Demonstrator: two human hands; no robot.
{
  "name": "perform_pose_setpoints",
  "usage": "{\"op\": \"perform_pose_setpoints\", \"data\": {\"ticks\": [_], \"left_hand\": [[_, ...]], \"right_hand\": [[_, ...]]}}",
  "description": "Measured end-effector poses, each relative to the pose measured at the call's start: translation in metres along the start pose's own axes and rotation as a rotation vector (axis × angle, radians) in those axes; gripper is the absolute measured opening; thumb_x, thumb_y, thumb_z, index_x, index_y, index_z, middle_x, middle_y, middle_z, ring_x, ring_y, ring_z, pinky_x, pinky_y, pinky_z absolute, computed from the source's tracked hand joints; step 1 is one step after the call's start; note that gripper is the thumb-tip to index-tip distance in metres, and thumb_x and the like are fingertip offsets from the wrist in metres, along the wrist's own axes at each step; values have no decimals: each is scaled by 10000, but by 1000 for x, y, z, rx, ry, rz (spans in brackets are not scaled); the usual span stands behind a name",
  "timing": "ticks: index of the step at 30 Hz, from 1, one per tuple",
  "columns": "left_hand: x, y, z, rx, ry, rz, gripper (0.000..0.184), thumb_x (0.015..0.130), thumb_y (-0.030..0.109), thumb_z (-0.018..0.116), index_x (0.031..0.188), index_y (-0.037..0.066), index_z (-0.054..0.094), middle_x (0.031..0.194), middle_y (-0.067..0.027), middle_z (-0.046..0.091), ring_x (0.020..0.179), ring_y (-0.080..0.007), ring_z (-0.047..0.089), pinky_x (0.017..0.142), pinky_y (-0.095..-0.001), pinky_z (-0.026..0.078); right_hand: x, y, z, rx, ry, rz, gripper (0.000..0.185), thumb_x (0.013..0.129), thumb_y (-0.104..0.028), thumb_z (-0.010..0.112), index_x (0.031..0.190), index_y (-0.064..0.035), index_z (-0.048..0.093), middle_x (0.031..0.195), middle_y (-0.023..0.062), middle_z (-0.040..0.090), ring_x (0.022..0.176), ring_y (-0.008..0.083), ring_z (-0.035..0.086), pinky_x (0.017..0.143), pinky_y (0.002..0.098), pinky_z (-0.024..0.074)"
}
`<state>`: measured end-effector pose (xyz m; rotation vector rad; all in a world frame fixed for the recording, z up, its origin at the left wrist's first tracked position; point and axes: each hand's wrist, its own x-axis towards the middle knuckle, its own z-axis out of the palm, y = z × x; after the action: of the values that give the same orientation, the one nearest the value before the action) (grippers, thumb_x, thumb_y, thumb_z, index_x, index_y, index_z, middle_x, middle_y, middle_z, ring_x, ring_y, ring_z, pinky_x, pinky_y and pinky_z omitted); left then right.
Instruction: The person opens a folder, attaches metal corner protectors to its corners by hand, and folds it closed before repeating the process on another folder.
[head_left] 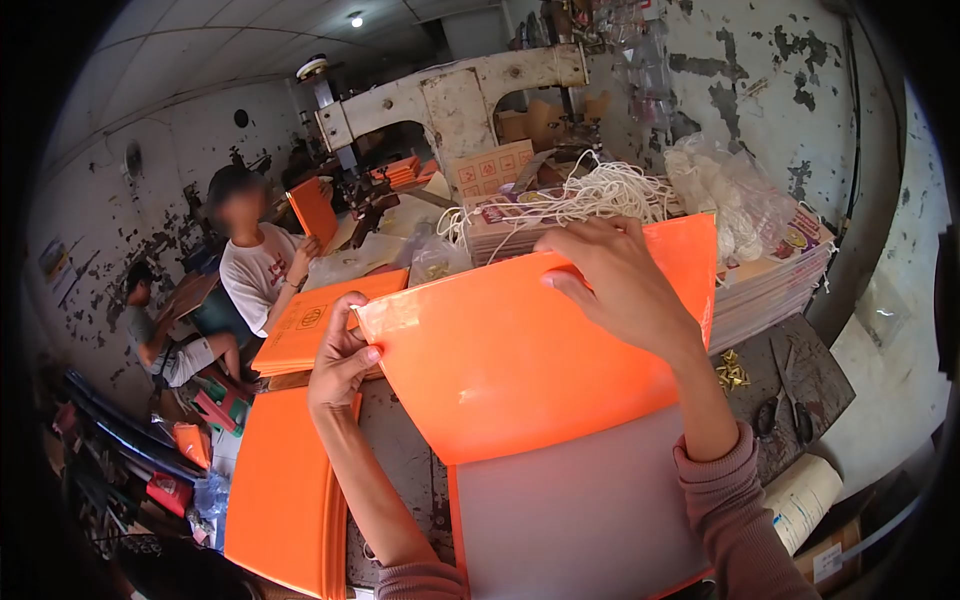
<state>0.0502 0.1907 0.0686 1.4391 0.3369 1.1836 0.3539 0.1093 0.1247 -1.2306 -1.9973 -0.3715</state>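
In front of me an orange folder [530,350] stands opened, its glossy cover lifted and tilted, its grey inside [580,510] lying below on the worktable. At the cover's upper left corner my left hand [345,355] pinches the edge between thumb and fingers. My right hand [625,285] is closed at the top edge, with the thumb in front; some of its fingertips are hidden. A stack of orange folders [285,490] lies beside my left forearm, and another stack with a printed emblem [330,315] sits behind it.
White cords [600,195] lie on stacked printed cardboard [770,275], near a plastic bag [730,190]. Brass-coloured small parts [732,370] and black scissors [785,400] are at right. A large machine frame [455,105] stands behind. One person [265,265] holds an orange folder; another sits farther left.
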Motion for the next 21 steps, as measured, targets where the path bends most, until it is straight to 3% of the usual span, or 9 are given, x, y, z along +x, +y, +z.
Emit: {"op": "perform_pose_setpoints", "data": {"ticks": [5, 7, 10, 11, 15, 17, 19, 20, 21], "left_hand": [[0, 0, -18, 57, -57, -18, 654, 706, 45, 695, 1261, 95, 352, 1047, -97, 600, 941, -170, 590, 833, -296, 449], [2, 2, -20, 340, -60, 7, 826, 746, 170, 683, 1389, 100, 169, 1224, -124, 488, 1068, -232, 536, 811, -360, 498], [-9, 29, 11, 439, -128, -29, 949, 715, 383, 701, 1399, 34, 144, 1288, -146, 442, 1172, -249, 451, 953, -360, 361], [-10, 34, 15, 533, -64, 143, 908, 735, 438, 663, 1398, 53, 176, 1311, -158, 423, 1197, -266, 431, 964, -378, 345], [-27, 62, 7, 706, 215, 151, 757, 806, 460, 574, 1388, 105, 247, 1315, -157, 422, 1221, -274, 404, 978, -397, 330], [-30, 71, 4, 670, 338, 256, 542, 898, 340, 484, 1345, 74, 331, 1293, -153, 444, 1211, -259, 416, 987, -379, 335], [-39, 86, 22, 729, 445, 331, 516, 904, 334, 471, 1330, 68, 354, 1291, -149, 445, 1214, -250, 413, 992, -374, 335], [-45, 93, 34, 743, 436, 358, 508, 923, 346, 406, 1331, 53, 336, 1295, -153, 438, 1245, -234, 374, 1038, -374, 255], [-52, 100, 43, 745, 433, 357, 508, 923, 346, 406, 1331, 53, 336, 1295, -153, 438, 1245, -234, 374, 1038, -374, 255]], "right_hand": [[-2, 4, 7, -12, 98, -69, 243, 778, -139, 607, 1000, -54, 555, 926, 95, 577, 942, 260, 524, 935, 391, 315], [-4, -4, -8, 24, 181, -80, 287, 776, -139, 607, 1040, -60, 529, 950, 106, 568, 966, 267, 522, 912, 413, 336], [-16, -8, -53, 136, 268, -141, 342, 771, -139, 606, 1091, -69, 506, 988, 117, 558, 980, 284, 524, 865, 415, 386], [-20, -10, -68, 225, 278, -164, 352, 769, -139, 606, 1100, -71, 508, 1003, 116, 555, 971, 294, 529, 842, 395, 414], [-57, 12, -106, 135, 36, -111, 241, 756, -118, 610, 986, -51, 579, 966, 103, 588, 887, 295, 567, 768, 356, 449], [-91, 25, -113, 65, -116, 38, 202, 755, -113, 612, 943, -41, 595, 913, 96, 609, 846, 277, 583, 738, 354, 457], [-131, 34, -116, 102, -258, 285, 194, 751, -95, 617, 936, -40, 602, 878, 93, 615, 824, 260, 593, 718, 349, 460], [-151, 39, -116, 101, -257, 283, 194, 751, -95, 617, 936, -40, 602, 878, 93, 615, 824, 260, 593, 718, 349, 460], [-171, 44, -114, 112, -300, 357, 183, 749, -85, 618, 926, -38, 605, 868, 97, 614, 808, 263, 593, 707, 348, 459]]}}
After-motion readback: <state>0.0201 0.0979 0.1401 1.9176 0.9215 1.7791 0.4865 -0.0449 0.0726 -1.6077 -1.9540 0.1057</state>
